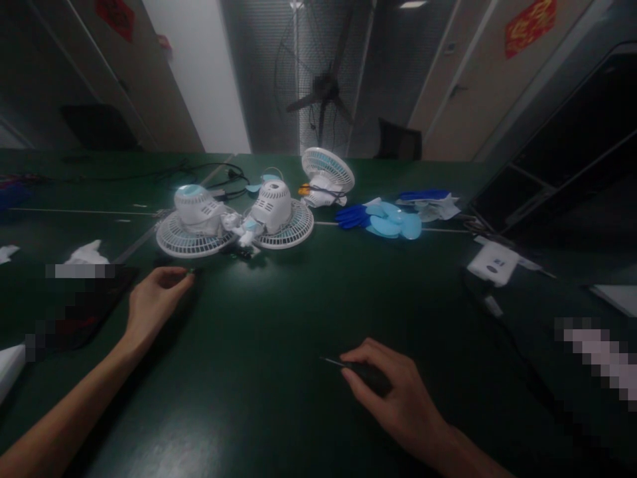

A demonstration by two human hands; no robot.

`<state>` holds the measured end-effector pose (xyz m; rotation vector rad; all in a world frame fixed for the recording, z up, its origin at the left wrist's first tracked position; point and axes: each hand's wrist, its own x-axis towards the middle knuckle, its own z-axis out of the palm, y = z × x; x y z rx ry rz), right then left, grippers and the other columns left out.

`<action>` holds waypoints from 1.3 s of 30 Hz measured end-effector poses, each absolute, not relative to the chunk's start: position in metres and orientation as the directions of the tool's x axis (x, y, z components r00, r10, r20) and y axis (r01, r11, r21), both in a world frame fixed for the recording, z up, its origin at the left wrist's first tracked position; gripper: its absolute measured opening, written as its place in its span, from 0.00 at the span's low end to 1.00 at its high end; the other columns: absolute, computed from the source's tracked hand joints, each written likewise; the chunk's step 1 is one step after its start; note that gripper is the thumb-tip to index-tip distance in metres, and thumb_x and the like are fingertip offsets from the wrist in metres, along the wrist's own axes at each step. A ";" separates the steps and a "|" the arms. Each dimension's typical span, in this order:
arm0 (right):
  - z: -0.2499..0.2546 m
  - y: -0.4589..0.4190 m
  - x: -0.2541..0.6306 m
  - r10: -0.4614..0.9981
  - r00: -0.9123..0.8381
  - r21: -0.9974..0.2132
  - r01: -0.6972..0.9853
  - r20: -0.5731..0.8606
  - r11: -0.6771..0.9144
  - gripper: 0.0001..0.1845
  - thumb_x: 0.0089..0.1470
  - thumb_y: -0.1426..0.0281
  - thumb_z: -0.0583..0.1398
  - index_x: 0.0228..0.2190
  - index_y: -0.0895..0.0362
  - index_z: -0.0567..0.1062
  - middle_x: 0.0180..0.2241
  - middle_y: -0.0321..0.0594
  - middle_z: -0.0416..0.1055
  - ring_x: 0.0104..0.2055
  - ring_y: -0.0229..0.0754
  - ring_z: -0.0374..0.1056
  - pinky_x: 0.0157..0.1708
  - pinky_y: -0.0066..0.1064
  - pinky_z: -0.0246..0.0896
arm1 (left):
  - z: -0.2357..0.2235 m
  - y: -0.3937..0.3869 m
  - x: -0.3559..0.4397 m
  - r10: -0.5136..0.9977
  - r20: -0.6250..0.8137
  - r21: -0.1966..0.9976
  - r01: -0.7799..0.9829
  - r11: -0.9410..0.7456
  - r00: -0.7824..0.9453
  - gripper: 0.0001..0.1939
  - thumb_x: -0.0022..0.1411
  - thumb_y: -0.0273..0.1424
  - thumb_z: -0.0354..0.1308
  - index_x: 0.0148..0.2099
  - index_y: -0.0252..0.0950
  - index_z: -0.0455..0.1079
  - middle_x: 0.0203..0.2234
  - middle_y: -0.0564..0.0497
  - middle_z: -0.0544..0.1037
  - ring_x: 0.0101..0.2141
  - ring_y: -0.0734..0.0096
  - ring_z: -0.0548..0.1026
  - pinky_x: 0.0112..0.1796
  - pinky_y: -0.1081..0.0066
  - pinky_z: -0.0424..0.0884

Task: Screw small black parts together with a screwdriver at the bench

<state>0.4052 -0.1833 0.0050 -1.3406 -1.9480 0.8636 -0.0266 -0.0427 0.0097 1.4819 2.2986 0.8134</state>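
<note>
In this room I see the person's right hand (385, 385) gripping a dark screwdriver (371, 377) over the green table (249, 398), its thin tip pointing to the left. The left hand (154, 295) pinches a small greenish piece (190, 271), too small for me to name, near two white fans (196, 232), which lie face down. Behind them is a third fan (326, 176); light-blue blades (391, 224) lie beside a blue glove (352, 216).

Txt on wht box (490, 264), red door signs (530, 28) unreadable, blurry.
</note>
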 end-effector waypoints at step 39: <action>0.005 -0.182 0.398 0.934 -0.285 -0.696 0.626 0.215 0.351 0.06 0.59 0.74 0.61 0.38 0.55 0.79 0.32 0.37 0.77 0.31 0.41 0.75 0.31 0.31 0.65 | 0.005 -0.119 0.137 0.730 0.075 0.751 0.444 -0.489 0.679 0.06 0.66 0.27 0.62 0.45 0.40 0.73 0.40 0.50 0.78 0.42 0.64 0.74 0.47 0.63 0.67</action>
